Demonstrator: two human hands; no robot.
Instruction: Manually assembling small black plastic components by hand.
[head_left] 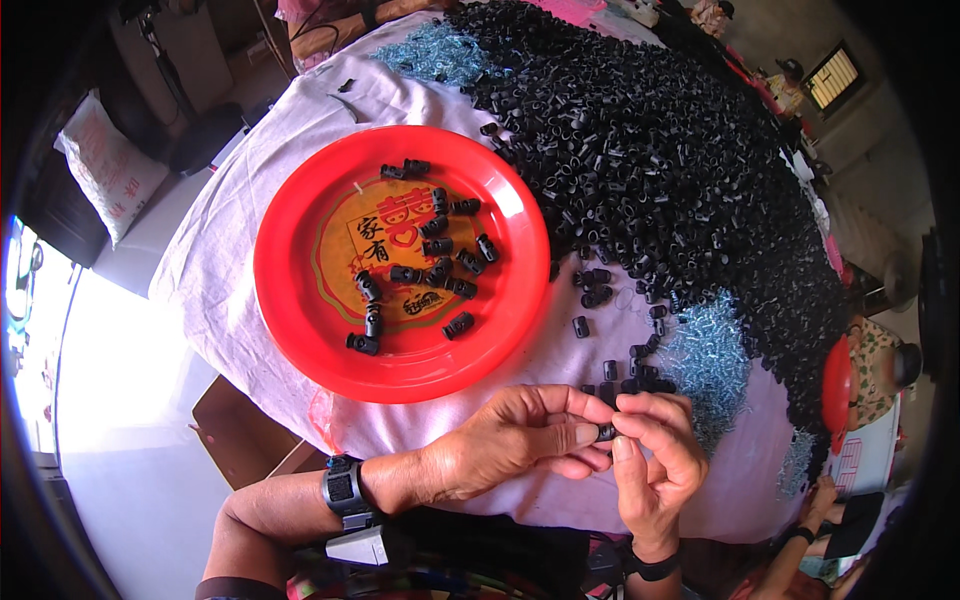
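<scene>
Black plastic piece (606,433), in the head view, is pinched by the left hand (520,438) over the cloth-covered counter (222,255), near the red tray (288,300); the right hand (655,460) has fingertips bunched there, seemingly gripping it too.

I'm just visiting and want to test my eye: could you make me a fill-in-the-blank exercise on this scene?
1. The round tray carrying a few cord locks has a rim coloured ____.
2. Seen by the wearer, the tray lies ____ of the large heap of black parts.
3. The spring-like pieces beside that heap look ____.
4. The left hand and right hand meet around a small part coloured ____.

Missing words: red; left; blue; black.
</scene>
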